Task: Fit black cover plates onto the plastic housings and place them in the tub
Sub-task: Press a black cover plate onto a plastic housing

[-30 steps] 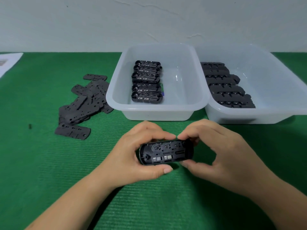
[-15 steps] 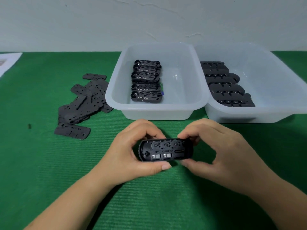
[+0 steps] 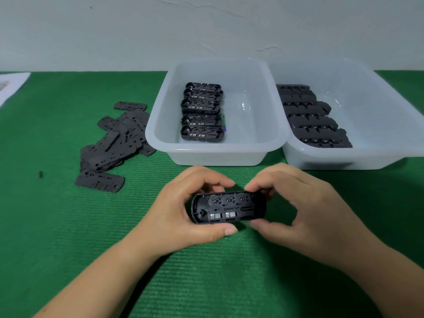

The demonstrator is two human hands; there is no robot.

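Above the green mat (image 3: 68, 226), both hands' curled fingers (image 3: 206, 180) pinch one housing (image 3: 228, 207).

The right tub (image 3: 390, 157) and paper (image 3: 11, 88) run off frame.

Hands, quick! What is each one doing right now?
Left hand: closed around the left end of the black housing.
Right hand: pinching the housing's right end between thumb and fingers.

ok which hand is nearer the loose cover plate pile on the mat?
Left. The left hand grips the housing just right of and nearer the camera than the cover plate pile; the right hand holds the housing's far end, farther away.
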